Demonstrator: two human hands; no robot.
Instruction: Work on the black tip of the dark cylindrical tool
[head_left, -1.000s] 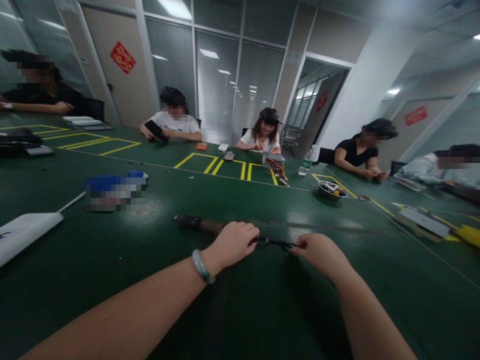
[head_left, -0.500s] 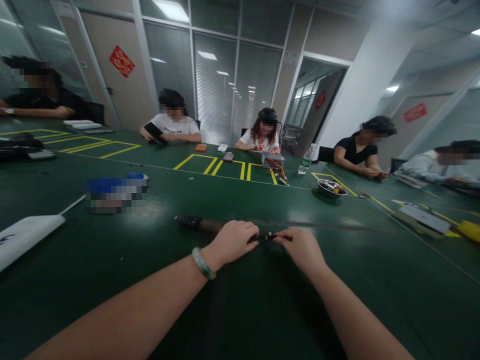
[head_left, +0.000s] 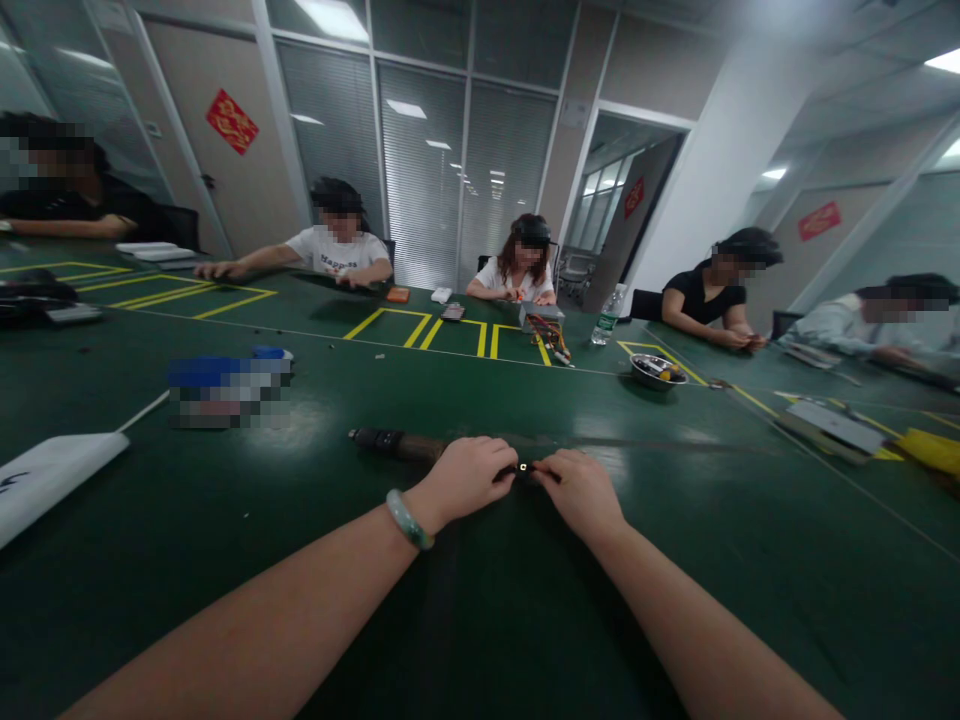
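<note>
My left hand (head_left: 472,474), a jade-coloured bangle at its wrist, is closed with thumb and fingers pinched on one end of a small dark part with a bright yellowish square (head_left: 523,467). On the other end, the fingers of my right hand (head_left: 581,490) are also pinched. What kind of part it is, I cannot make out; fingers cover most of it. A dark cylindrical tool with a narrow metal tip (head_left: 390,443), like an electric screwdriver, lies on the green table (head_left: 360,640). Its right end is hidden behind my left hand.
A white box-like object (head_left: 60,478) lies at left, near a blurred blue-and-white item (head_left: 229,390). Farther off are a metal bowl with small items (head_left: 658,372), a water bottle (head_left: 607,318) and bundled wires (head_left: 551,338). Several people sit around the table.
My right hand has moved left, closer to my left hand, so the gap between them is smaller. Across the table, a person in white has lowered a dark flat object and stretched an arm sideways.
</note>
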